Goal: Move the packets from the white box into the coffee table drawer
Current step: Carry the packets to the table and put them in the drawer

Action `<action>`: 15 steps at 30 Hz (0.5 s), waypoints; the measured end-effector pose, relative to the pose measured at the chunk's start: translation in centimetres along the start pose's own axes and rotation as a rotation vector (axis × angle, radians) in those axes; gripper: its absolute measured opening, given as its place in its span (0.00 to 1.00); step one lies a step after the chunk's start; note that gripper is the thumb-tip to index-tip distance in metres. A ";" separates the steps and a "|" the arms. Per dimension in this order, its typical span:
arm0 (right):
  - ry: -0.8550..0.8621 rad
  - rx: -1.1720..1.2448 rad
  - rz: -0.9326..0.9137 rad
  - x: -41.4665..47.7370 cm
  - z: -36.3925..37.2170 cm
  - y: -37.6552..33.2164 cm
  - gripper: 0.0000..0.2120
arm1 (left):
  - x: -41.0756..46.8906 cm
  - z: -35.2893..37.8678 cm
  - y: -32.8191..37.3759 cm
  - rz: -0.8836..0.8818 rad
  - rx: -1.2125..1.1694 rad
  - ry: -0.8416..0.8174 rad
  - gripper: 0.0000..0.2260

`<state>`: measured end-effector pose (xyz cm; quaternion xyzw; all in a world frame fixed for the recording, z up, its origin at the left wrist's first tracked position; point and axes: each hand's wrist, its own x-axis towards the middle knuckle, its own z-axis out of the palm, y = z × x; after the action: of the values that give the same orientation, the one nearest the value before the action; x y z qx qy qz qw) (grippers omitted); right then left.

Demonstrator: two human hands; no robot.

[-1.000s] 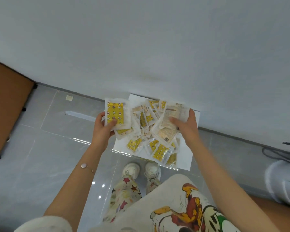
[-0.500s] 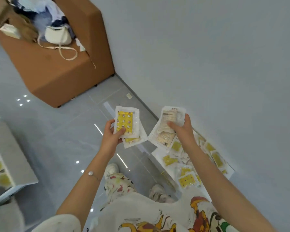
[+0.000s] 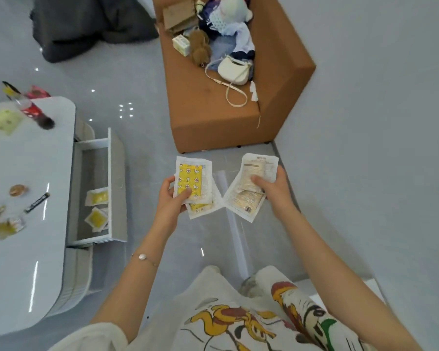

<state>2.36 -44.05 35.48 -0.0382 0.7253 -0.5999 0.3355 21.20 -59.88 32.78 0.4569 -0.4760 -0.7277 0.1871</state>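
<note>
My left hand (image 3: 171, 198) grips a small stack of packets (image 3: 192, 182), the top one showing its yellow printed face. My right hand (image 3: 274, 190) grips other packets (image 3: 249, 198), these with their pale text-printed backs up. Both hands are held out in front of me above the grey floor. To the left, the coffee table drawer (image 3: 94, 188) stands pulled open with two yellow packets (image 3: 96, 207) lying inside. A corner of the white box (image 3: 373, 287) shows at the lower right, behind my right arm; its contents are hidden.
The white coffee table (image 3: 23, 198) at left carries a bottle, wrappers and small items. An orange sofa (image 3: 226, 110) piled with clothes and a white bag stands ahead against the wall. A dark cloth heap (image 3: 86, 24) lies at the far left. Grey floor separates me from the drawer.
My view has swung left, away from the white box by the wall toward the coffee table and its open drawer. Both hands still hold the same packets.
</note>
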 end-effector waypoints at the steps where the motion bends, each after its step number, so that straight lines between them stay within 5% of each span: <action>1: -0.027 -0.014 0.003 0.9 1.8 -0.6 0.24 | 0.9 -1.3 0.7 0.001 -0.026 0.036 0.20; 15: -0.502 -0.249 -0.025 14.9 21.8 -5.7 0.23 | 11.8 -12.0 5.9 0.029 -0.316 0.479 0.24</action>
<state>0.49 -70.85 32.78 -0.2356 0.6870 -0.4822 0.4900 24.31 -77.32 30.60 0.5743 -0.3053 -0.6614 0.3735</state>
